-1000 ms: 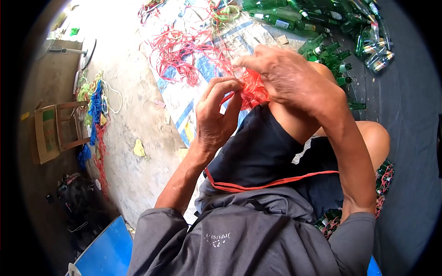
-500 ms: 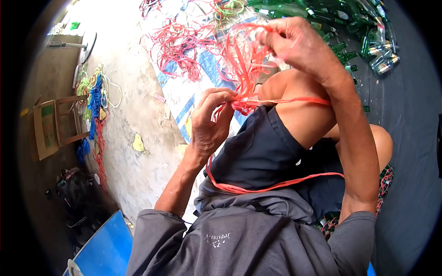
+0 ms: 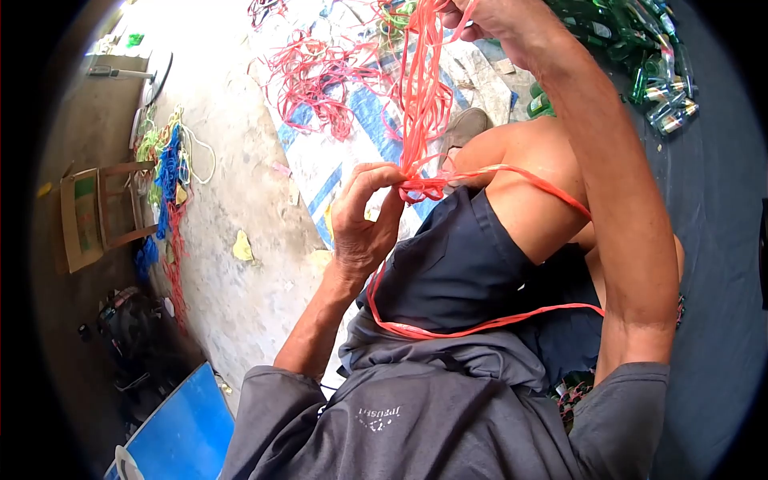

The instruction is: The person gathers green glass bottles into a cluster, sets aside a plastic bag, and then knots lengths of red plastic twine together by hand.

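My left hand [image 3: 365,210] pinches the lower end of a bundle of red plastic strips [image 3: 422,108], where they gather into a small looped knot. At the top edge of the view, my right hand [image 3: 500,28] is closed on the upper part of the same strips, which hang stretched between both hands. From the gathered end one red strand [image 3: 524,176] runs across my bent knee. Another red strand [image 3: 488,324] lies over my lap and passes behind my right forearm. The right fingertips are partly cut off by the frame edge.
Tangled pink-red strips [image 3: 320,80] lie on a blue-and-white sheet [image 3: 316,172]. Green glass bottles [image 3: 608,32] are heaped at upper right. Bundled blue cord [image 3: 169,184] hangs by a wooden frame [image 3: 128,238] at left. A blue panel [image 3: 180,428] is at lower left.
My right hand has moved up and away from my left, drawing the bunched strips out long and straighter. My left hand keeps its pinch at nearly the same place.
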The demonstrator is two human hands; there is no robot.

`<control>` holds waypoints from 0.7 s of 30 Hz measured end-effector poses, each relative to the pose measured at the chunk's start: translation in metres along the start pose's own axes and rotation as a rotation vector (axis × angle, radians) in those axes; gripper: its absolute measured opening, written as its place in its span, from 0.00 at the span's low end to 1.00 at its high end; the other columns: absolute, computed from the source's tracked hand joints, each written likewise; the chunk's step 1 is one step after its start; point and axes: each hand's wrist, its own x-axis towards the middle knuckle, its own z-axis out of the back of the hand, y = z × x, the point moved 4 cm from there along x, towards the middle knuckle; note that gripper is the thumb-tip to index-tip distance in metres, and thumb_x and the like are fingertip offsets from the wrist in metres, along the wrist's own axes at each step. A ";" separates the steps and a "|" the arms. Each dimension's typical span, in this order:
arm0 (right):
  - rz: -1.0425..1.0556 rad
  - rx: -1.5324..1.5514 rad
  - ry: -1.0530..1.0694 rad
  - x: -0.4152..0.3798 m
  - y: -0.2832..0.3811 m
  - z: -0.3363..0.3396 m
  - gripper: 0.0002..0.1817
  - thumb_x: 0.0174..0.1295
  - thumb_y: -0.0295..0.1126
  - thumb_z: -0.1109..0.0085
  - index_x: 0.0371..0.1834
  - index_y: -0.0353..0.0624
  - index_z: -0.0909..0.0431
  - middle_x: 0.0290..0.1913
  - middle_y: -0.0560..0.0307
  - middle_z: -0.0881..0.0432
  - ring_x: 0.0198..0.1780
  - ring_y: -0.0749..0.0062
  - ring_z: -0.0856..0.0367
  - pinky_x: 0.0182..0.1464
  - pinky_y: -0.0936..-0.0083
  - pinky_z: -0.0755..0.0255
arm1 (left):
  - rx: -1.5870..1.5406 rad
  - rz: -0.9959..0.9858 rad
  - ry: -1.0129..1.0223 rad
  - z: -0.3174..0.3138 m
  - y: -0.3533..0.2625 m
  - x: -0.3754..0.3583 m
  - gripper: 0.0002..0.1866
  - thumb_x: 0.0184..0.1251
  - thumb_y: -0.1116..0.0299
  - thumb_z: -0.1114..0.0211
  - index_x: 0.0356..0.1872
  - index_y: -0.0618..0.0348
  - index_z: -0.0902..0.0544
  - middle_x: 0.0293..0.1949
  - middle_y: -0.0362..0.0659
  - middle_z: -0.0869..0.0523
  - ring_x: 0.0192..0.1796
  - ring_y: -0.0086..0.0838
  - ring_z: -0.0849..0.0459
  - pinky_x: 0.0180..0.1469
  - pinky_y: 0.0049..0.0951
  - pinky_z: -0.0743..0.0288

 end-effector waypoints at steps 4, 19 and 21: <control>-0.027 0.094 -0.015 0.012 -0.024 -0.002 0.15 0.68 0.38 0.42 0.29 0.40 0.15 0.27 0.57 0.16 0.26 0.69 0.19 0.25 0.69 0.25 | 0.003 0.001 -0.022 0.001 0.004 -0.001 0.15 0.74 0.89 0.36 0.58 0.66 0.18 0.52 0.45 0.15 0.56 0.29 0.13 0.64 0.32 0.19; -0.192 -0.299 0.221 0.012 -0.068 0.007 0.11 0.65 0.37 0.35 0.36 0.41 0.11 0.28 0.50 0.12 0.30 0.62 0.12 0.28 0.64 0.21 | -0.223 0.217 -0.198 0.004 0.005 -0.009 0.09 0.77 0.79 0.30 0.53 0.67 0.15 0.44 0.42 0.10 0.48 0.24 0.11 0.54 0.27 0.16; 0.105 -0.826 0.224 0.003 -0.053 -0.006 0.14 0.58 0.31 0.34 0.44 0.35 0.10 0.38 0.33 0.10 0.43 0.44 0.08 0.43 0.53 0.16 | -0.388 0.305 -0.219 0.006 0.004 -0.008 0.09 0.79 0.79 0.32 0.54 0.68 0.16 0.45 0.42 0.10 0.49 0.24 0.11 0.55 0.27 0.16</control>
